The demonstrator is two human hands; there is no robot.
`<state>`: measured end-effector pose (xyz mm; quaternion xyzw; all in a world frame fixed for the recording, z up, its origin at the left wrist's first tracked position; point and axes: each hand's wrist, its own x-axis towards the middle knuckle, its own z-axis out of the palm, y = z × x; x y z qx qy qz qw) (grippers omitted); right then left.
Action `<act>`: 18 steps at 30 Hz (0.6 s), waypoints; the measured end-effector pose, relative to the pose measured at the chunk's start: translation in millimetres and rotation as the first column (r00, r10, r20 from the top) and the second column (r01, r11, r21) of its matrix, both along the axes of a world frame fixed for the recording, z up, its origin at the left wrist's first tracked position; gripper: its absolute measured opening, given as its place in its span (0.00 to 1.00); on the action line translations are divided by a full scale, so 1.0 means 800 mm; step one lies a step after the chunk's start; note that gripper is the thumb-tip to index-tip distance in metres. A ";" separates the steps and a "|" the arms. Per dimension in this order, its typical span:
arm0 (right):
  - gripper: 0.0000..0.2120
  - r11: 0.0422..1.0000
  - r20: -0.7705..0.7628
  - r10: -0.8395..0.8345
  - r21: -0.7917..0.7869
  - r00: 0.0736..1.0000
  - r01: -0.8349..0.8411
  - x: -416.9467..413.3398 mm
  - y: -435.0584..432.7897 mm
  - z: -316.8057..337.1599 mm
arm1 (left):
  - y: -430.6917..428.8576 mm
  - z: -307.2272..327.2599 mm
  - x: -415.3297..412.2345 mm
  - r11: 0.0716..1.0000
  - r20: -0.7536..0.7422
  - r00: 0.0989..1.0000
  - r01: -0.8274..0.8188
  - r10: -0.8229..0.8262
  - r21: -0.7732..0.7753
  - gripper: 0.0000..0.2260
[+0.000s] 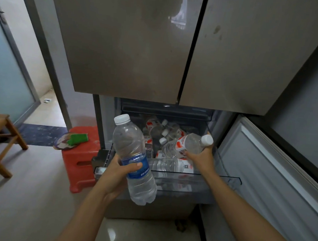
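My left hand [121,171] grips a large clear water bottle [133,146] with a blue label and a white cap, held upright in front of the open fridge drawer [230,179]. My right hand [200,156] grips a smaller clear bottle [188,144] with a red-and-white label, tilted with its white cap up to the right, just above the drawer. Inside the drawer lie several red-labelled bottles [159,129] in a heap.
The fridge's two upper doors [140,45] are closed above the drawer. A lower door [273,172] stands open at the right. A red plastic stool [81,153] with a fan and a green sponge stands left of the drawer; a wooden stool [0,141] is further left.
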<state>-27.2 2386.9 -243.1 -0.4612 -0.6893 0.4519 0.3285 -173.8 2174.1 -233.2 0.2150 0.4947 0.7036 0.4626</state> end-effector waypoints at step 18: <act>0.36 0.958 0.036 0.260 0.111 0.965 -0.262 -0.074 -0.005 0.012 | -0.039 -0.009 -0.049 0.993 -0.100 0.991 -0.100 0.094 -0.060 0.35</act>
